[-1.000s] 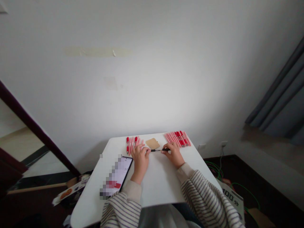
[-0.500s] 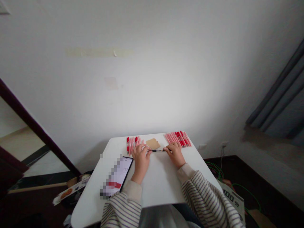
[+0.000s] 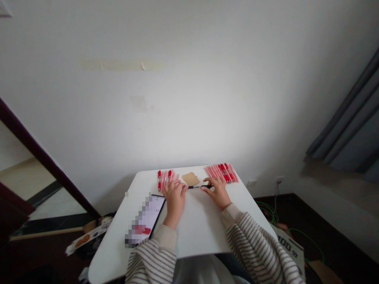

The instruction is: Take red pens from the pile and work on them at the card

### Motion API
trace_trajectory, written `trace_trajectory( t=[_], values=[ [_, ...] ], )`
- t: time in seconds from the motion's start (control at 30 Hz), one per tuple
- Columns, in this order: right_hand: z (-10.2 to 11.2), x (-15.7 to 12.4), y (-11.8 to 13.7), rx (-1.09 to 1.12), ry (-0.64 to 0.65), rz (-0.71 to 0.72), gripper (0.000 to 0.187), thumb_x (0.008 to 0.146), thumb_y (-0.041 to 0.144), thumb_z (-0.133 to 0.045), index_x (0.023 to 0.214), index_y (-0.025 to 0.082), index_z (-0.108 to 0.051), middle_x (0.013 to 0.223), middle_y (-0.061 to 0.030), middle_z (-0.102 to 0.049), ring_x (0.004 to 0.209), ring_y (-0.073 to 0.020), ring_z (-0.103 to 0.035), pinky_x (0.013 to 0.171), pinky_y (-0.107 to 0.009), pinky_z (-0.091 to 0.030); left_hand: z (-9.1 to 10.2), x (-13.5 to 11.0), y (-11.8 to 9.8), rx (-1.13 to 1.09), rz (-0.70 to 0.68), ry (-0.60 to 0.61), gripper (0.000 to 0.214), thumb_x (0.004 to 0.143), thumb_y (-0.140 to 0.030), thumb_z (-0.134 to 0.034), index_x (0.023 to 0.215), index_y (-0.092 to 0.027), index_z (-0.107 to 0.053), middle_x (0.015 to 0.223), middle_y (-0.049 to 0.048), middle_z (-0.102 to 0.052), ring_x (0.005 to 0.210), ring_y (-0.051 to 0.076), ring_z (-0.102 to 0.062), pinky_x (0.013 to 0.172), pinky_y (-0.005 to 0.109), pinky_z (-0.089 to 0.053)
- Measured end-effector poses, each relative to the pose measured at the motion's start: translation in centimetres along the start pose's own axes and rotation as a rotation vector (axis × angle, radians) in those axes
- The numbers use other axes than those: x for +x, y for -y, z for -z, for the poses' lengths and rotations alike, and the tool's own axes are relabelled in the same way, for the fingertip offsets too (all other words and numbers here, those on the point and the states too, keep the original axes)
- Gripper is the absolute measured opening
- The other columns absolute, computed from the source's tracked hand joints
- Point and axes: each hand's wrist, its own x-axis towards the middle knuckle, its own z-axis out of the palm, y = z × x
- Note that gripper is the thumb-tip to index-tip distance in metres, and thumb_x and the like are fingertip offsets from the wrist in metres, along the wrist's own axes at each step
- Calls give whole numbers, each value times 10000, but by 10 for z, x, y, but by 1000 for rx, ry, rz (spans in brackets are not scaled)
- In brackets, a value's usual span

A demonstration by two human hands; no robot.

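Observation:
A slim black pen with a pale middle section lies level between my two hands, above the white table. My left hand pinches its left end between thumb and fingers. Around the black right end my right hand has its thumb below and its index finger arched above. Just behind the pen rests a small tan piece of card or paper. Pink and red pens lie in a row behind my left hand, partly covered by it. A larger row of similar pens sits behind my right hand.
A phone with its screen lit lies on the white table, left of my left forearm. The wall rises directly behind the table. Green cables and a printed box are on the floor to the right.
My right hand's fingers have shifted and loosened, so more of the pen's black right end shows. My left hand has moved slightly left.

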Motion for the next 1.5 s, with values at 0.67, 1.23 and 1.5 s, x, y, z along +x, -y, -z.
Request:
trace_trajectory(
  t=[0.67, 1.23, 1.5],
  values=[
    [4, 0, 1, 59, -5, -2, 194, 906, 396, -581, 868, 276, -728, 887, -40, -693, 955, -235, -548, 974, -451, -269, -9, 0, 4, -31, -95, -41, 189, 855, -291, -561, 730, -184, -655, 1091, 99, -590, 1118, 264, -485, 1014, 482, -357],
    [-4, 6, -4, 893, -81, -302, 272, 653, 428, -818, 791, 225, -701, 813, -20, -674, 817, -197, -586, 798, -352, -449, -13, -6, 7, -62, -131, 16, 134, 815, -345, -634, 809, -230, -704, 1165, 89, -548, 1181, 271, -473, 1036, 502, -373],
    [2, 10, 7, 1574, -123, -550, 281, 730, 425, -771, 832, 242, -583, 909, 8, -640, 899, -201, -632, 806, -429, -521, -11, -10, 2, 86, -198, 177, 392, 878, -427, -522, 1229, -273, -602, 1435, 111, -476, 1358, 322, -365, 1103, 606, -281]
  ],
)
